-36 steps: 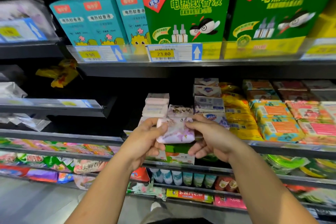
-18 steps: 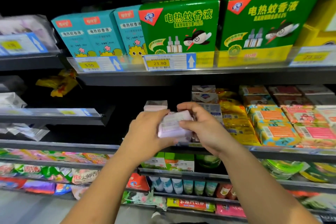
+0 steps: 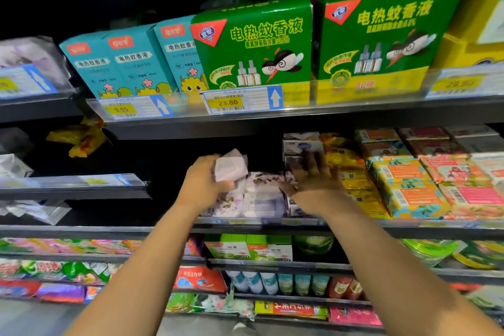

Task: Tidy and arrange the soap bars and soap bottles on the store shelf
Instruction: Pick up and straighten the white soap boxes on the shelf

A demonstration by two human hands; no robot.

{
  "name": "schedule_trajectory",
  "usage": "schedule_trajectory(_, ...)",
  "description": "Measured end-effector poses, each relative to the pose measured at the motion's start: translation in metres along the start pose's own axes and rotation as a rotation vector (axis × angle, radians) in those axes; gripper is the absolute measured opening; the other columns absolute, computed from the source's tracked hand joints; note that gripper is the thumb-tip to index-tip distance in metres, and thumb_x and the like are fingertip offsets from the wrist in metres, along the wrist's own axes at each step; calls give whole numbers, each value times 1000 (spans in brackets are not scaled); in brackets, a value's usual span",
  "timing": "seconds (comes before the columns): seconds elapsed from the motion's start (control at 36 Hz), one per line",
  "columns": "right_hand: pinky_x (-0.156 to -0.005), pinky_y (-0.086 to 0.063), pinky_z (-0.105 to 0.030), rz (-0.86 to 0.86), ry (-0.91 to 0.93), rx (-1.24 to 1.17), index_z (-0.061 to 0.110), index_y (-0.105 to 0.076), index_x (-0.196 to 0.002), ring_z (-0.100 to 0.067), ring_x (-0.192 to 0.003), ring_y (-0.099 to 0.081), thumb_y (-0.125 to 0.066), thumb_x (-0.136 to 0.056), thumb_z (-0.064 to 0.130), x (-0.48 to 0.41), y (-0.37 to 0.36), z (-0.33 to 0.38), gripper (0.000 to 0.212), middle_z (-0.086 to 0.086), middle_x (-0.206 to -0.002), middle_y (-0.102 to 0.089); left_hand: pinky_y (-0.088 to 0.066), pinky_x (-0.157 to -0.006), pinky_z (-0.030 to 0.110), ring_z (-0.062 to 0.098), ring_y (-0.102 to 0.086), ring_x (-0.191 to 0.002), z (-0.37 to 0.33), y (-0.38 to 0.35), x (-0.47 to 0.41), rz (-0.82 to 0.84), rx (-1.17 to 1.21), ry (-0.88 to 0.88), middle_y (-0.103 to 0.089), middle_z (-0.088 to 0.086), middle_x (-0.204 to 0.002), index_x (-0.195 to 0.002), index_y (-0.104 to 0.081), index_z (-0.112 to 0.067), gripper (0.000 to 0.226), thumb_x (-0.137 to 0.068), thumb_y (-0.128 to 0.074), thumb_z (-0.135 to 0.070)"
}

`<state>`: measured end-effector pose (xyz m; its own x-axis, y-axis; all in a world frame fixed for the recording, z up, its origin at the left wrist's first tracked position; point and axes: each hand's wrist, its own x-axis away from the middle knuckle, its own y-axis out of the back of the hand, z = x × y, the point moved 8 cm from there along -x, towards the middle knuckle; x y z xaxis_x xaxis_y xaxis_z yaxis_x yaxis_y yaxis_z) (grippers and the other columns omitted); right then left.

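Left hand (image 3: 201, 185): fingers curling round one pale soap bar (image 3: 230, 168), holding it above the middle shelf (image 3: 409, 228).
Right hand (image 3: 313, 180): hovering, fingers spread, at the white soap boxes (image 3: 301, 146); touch unclear.
Middle shelf: carrying floral soap packs (image 3: 261, 196) below the bar.
Upper shelf (image 3: 327, 114): holding two green boxes (image 3: 253, 43) and three teal boxes (image 3: 131, 63).

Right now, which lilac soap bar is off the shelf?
The soap bar gripped in the left hand; the other lilac bars lie on the shelf.

Light is shining brightly on the green boxes (image 3: 253, 43), the upper left is sinking into dark, my right hand (image 3: 313, 179) is blurring with motion, shelf edges (image 3: 354, 115) are bending at the sides
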<state>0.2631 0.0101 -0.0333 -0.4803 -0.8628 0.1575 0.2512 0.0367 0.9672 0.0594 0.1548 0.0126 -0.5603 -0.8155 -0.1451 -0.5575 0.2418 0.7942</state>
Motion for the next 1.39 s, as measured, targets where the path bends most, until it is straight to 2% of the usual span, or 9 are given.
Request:
schedule_trajectory(0.08, -122, -1, -59, -63, 0, -8, 44, 0, -157, -31, -153, 18, -23, -95, 73, 0, -4, -3, 72, -3, -167, 16, -44, -103, 39, 30, -53, -127, 14, -8, -28, 47, -131, -3, -61, 12, -132, -135, -59, -10, 75, -69, -88, -31)
schedule_trajectory(0.19, -123, 2, -56, -71, -5, -17, 45, 6, -155, -29, -152, 19, -22, -95, 73, -1, -5, -5, 72, 0, -167, 18, -24, -113, 28, 25, -27, -146, 23, -21, -46, 71, -169, -16, -42, 10, -153, -147, -46, -9, 77, -81, -82, -21)
schedule_trajectory(0.33, -123, 1, -56, -74, 4, -9, 46, 8, -155, -29, -152, 19, -22, -94, 73, -2, -7, -6, 73, -1, -166, 20, -33, -112, 32, 29, -37, -140, 27, -26, -70, 65, -184, -8, -42, 14, -150, -144, -49, -9, 78, -76, -86, -23)
schedule_trajectory(0.44, -123, 1, -56, -82, 6, 3, 45, 9, -155, -29, -152, 20, -21, -93, 73, -4, -10, -8, 74, -1, -166, 19, -53, -95, 40, 28, -60, -116, 26, -29, -87, 113, -86, -22, -61, 12, -133, -120, -65, -18, 41, -84, -73, 0)
schedule_trajectory(0.58, -123, 1, -56, -80, 9, 13, 46, 12, -154, -29, -152, 21, -20, -94, 73, -4, -9, -7, 73, 0, -166, 21, -44, -97, 30, 33, -58, -118, 23, -35, -84, 119, -265, -122, -60, 14, -130, -96, -76, -3, 17, -88, -64, 6)
schedule_trajectory(0.72, -123, -1, -57, -63, 7, 14, 45, 10, -155, -30, -152, 20, -23, -94, 73, -3, -8, -5, 75, -1, -166, 20, -49, -91, 42, 40, -58, -116, 24, -31, -87, 38, -326, -60, -62, 17, -128, -137, -51, -13, 45, -94, -61, -17)
schedule_trajectory(0.89, -123, 0, -56, -59, 2, 5, 43, 8, -156, -28, -152, 21, -24, -95, 73, -2, -8, -5, 75, 1, -166, 21, -41, -105, 39, 35, -43, -132, 18, -41, -99, 165, -481, 40, -50, 8, -145, -142, -50, -25, 54, -94, -59, -47)
schedule_trajectory(1.19, -123, -2, -57, -125, 18, -1, 42, 3, -156, -30, -153, 16, -25, -94, 73, -2, -7, -5, 75, -2, -168, 14, -38, -89, 28, 30, -55, -120, 25, -36, -98, 174, -232, 69, -58, 15, -132, -126, -56, -5, 39, -92, -70, -19)
schedule_trajectory(1.39, -123, 0, -56, -110, 5, -19, 43, 5, -156, -28, -153, 18, -25, -94, 70, -5, -11, -7, 74, 0, -167, 16, -45, -60, 6, 19, -49, -102, 28, -41, -91, 363, -137, -15, -37, 8, -153, -152, -34, -20, 66, -95, -64, -6)
